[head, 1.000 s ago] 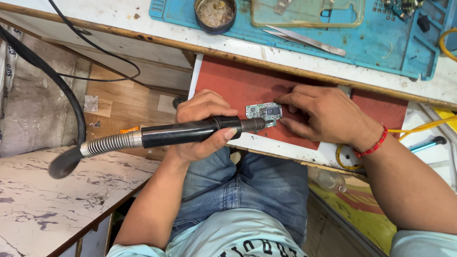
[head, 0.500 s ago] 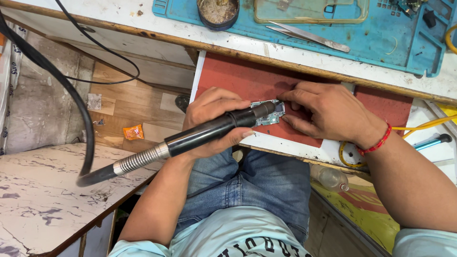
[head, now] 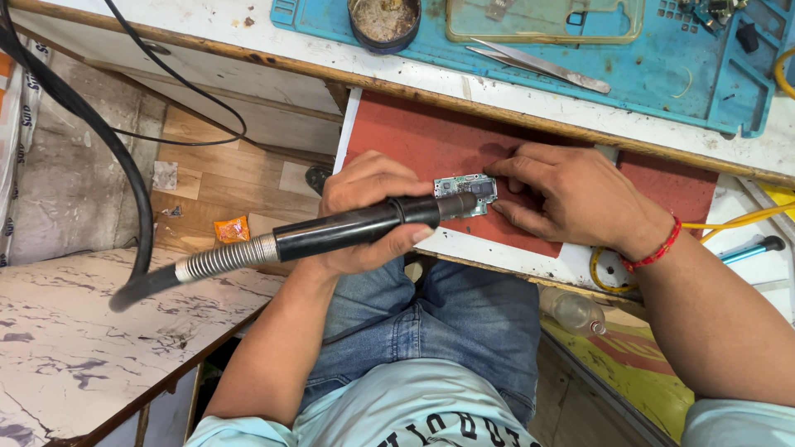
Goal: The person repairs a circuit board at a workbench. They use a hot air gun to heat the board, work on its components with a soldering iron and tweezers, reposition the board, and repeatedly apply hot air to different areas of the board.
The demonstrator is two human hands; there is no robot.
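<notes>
The board [head: 465, 192] lies on my red mat [head: 414, 136], on the pull-out shelf over my knees. My right hand [head: 571, 194] pins its right edge with spread fingertips; my left hand [head: 364, 211] is wrapped tight around the hot-air wand [head: 356, 230], nozzle right over the board. I judge the heating is in progress; nothing has been lifted off that I can see. Tweezers [head: 538, 64] lie unused on the blue mat [head: 687, 74], near a flux tin [head: 384, 21]. The hose [head: 124, 165] loops left, clear of the work.
</notes>
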